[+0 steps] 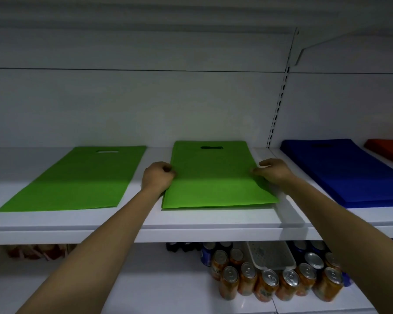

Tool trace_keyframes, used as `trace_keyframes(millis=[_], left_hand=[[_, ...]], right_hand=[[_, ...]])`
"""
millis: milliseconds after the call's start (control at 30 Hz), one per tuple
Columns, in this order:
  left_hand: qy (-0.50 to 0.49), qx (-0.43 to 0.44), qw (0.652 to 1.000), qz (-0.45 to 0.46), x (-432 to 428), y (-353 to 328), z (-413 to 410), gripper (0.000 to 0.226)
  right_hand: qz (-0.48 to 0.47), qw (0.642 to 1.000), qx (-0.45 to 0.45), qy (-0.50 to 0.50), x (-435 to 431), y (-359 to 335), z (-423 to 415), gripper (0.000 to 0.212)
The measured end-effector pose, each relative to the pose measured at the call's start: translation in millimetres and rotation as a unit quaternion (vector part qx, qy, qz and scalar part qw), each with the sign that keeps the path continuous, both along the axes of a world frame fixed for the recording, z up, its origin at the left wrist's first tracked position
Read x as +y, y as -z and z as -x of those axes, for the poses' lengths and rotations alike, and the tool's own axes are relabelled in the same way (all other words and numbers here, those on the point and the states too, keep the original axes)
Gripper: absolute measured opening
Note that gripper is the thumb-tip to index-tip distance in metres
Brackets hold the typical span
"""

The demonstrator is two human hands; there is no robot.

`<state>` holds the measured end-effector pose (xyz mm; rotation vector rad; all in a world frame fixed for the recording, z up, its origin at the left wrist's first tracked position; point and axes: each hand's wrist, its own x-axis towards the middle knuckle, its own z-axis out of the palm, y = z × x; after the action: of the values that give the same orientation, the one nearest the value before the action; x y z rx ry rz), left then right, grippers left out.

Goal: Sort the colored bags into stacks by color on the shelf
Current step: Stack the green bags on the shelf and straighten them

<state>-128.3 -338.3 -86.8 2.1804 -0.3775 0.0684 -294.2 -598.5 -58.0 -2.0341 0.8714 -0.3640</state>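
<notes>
head view: a white shelf [191, 223] carries the bags. a green stack [213, 182] lies flat at its middle, handle cutout toward the back wall. the left hand [157, 177] grips the stack's left edge with fingers curled in, and the right hand [273, 171] pinches its right edge with bent fingers. a single green bag [77, 180] lies flat to the left, apart from the stack. right of the upright, a blue stack [340, 171] lies flat, and a red stack [388, 148] shows at the far right edge. on the level below stand orange cans [270, 282] with a pale basket [270, 257] resting on them.
</notes>
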Motion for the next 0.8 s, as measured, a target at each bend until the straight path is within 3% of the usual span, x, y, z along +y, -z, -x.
trace_keyframes(millis=[167, 333, 600, 800], left_hand=[[0.011, -0.037, 0.999, -0.031, 6, -23, -16, 0.034], [0.011, -0.055, 0.996, -0.067, 29, -52, -31, 0.028], [-0.052, -0.024, 0.992, -0.116, 156, -68, -75, 0.021], [-0.089, 0.027, 0.968, -0.231, 247, -41, -106, 0.044]], right_hand=[[0.132, 0.99, 0.042, -0.036, 30, -53, -14, 0.059], [0.177, 0.979, 0.033, -0.091, 88, -81, -51, 0.056], [0.17, 0.973, 0.039, -0.151, 195, -78, -123, 0.047], [0.184, 0.963, 0.094, -0.174, 267, -55, -171, 0.037]])
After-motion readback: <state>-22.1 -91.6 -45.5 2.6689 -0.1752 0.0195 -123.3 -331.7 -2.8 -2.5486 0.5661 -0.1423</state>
